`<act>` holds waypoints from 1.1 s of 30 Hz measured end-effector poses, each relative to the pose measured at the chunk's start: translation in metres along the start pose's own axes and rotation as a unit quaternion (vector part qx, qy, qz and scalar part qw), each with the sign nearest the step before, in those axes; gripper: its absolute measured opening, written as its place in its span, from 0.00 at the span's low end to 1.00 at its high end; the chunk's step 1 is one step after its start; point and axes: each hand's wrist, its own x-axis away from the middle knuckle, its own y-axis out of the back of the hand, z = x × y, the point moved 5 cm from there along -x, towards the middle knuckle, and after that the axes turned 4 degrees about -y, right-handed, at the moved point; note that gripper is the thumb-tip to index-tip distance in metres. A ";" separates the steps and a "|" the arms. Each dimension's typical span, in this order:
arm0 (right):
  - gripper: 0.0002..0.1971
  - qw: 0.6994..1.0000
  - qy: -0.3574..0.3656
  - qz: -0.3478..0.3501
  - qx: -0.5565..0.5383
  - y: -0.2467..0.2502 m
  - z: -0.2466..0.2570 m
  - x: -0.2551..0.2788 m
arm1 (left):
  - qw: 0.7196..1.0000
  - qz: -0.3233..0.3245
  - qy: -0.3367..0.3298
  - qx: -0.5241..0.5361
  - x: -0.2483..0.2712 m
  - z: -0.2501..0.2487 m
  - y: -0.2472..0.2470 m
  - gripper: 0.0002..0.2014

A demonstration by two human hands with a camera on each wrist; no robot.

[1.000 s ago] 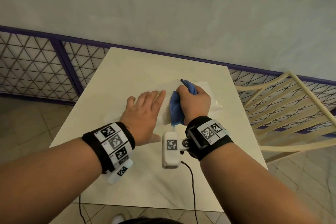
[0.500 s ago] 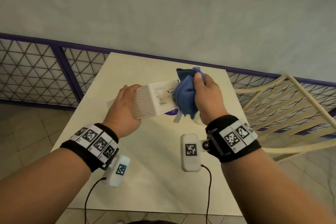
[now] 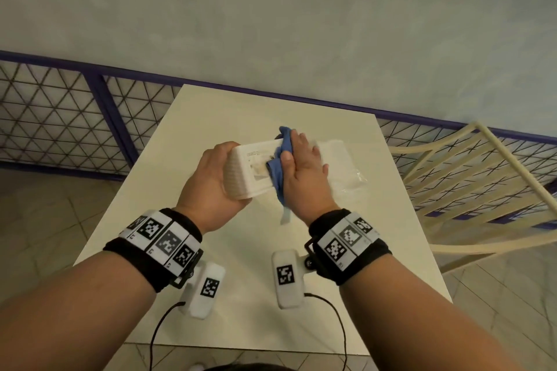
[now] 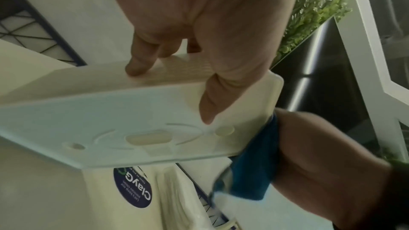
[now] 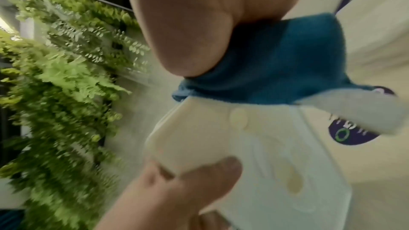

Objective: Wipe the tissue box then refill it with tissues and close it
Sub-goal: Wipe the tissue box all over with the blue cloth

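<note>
Right now the left hand [image 3: 215, 178] is curled round one end of the white plastic tissue box [image 3: 253, 172], thumb on one broad face and fingers on the ribbed side, holding it up off the table [image 3: 241, 280]. Against the box's other end the right hand [image 3: 304, 172] presses a blue cloth [image 3: 278, 166], its fingers fairly straight over the cloth and its thumb pinning the fabric, so the cloth is sandwiched between palm and box. Just beyond the box, on the table, lies a clear-wrapped pack of tissues [image 3: 340, 166], apparently unopened, though that is hard to be sure of.

My reading is that the wiping step is under way and not finished; refilling and closing are both left, since the pack is lying on the table beside the box rather than inside it.

From the head camera you get the layout: box in the air, pack beyond it, a cream chair [image 3: 470, 190] off to the box's right. It does not show the box's lower face. The left wrist camera does: a flat panel [image 4: 137, 128] with an oval slot [image 4: 148, 138] and round recesses, the thumb [image 4: 212, 104] resting on it, and below the box a round purple sticker [image 4: 135, 190] on the pack. Only the right wrist camera shows the cloth [image 5: 276, 62] bunched under the palm against the box [image 5: 232, 155], with green foliage [image 5: 66, 76] to one side; that picture is blurred
</note>
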 end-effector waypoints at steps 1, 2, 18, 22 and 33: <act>0.26 1.000 0.019 -0.003 0.010 -0.006 0.009 0.005 | 1.000 0.005 0.001 -0.001 -0.002 0.000 -0.001 0.37; 0.26 0.999 0.045 0.000 0.022 -0.014 0.019 0.012 | 1.000 0.014 0.001 -0.002 -0.002 -0.001 -0.002 0.37; 0.30 0.929 0.038 0.163 -0.330 0.018 -0.003 0.008 | 0.947 0.101 0.027 0.303 0.000 0.019 0.020 0.44; 0.54 0.960 0.129 0.194 -0.158 0.018 0.013 0.006 | 0.909 0.125 0.030 0.398 0.001 0.026 0.018 0.45; 0.45 0.958 0.250 0.067 0.123 -0.004 0.035 0.001 | 0.974 0.174 -0.067 -0.126 -0.014 -0.008 0.020 0.55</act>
